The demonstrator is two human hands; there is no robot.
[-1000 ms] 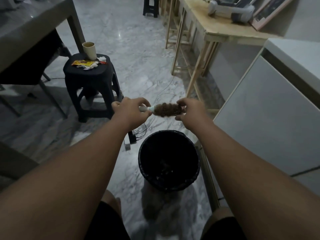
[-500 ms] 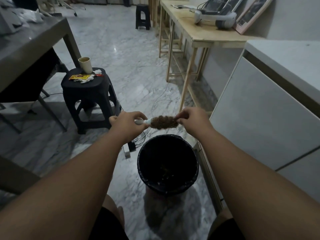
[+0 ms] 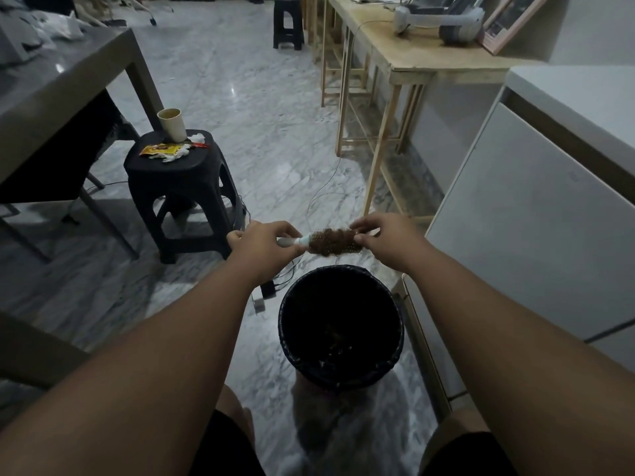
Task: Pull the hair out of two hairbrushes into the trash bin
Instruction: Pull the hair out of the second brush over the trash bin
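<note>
Black stool (image 3: 178,173) left of centre, paper cup (image 3: 171,123) and wrappers (image 3: 161,151) on top; wooden bench (image 3: 412,53) upper right, headset (image 3: 436,20) resting there.

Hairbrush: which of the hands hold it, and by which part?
Both. The left hand grips the hairbrush by its pale handle; the right hand pinches the far end of its bristle head, above the trash bin.

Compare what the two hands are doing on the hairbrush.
The left hand wraps the pale handle of the round hairbrush, while the right hand pinches at the far tip of the hair-matted bristle head. The left hand is a closed fist; the right hand uses fingertips only. Both hold the brush level, just beyond the black trash bin.
</note>
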